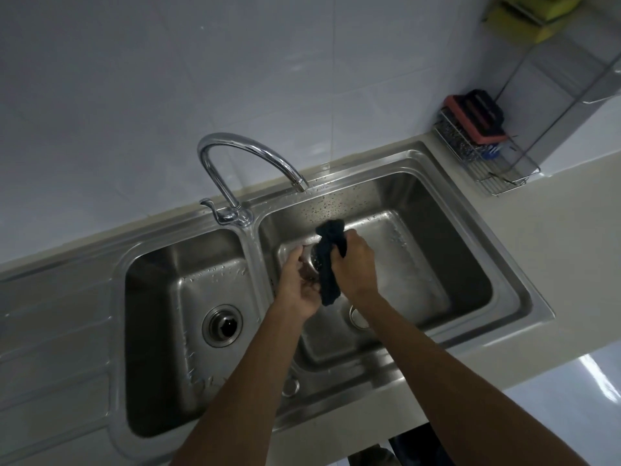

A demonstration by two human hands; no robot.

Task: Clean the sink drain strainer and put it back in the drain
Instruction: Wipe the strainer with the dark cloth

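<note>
While both hands met above the right basin [420, 203] of the steel double sink [253, 243], the left hand [299, 285] held the drain strainer [314, 262] up off the basin floor, its fingers curled round the small perforated metal cup. The right hand [356, 264] gripped a dark cloth [331, 264] in a closed fist and pressed it against the strainer's side, with one end of the cloth sticking up past the knuckles and the other hanging down between the wrists. Just below the hands, the open drain [357, 318] of the right basin showed between the two forearms, partly hidden by the right one. Water drops dotted the basin's back wall and floor. In the left basin [161, 297] a round drain plug [221, 326] sat in its hole. A curved chrome tap [248, 156] rose from the back edge between the basins, its spout over the right one. On the pale counter [554, 264] to the right, against the tiled wall, stood a wire rack [487, 169] that held a red and black scrubber [477, 122], and yellow sponges [534, 15] lay on its upper shelf.
</note>
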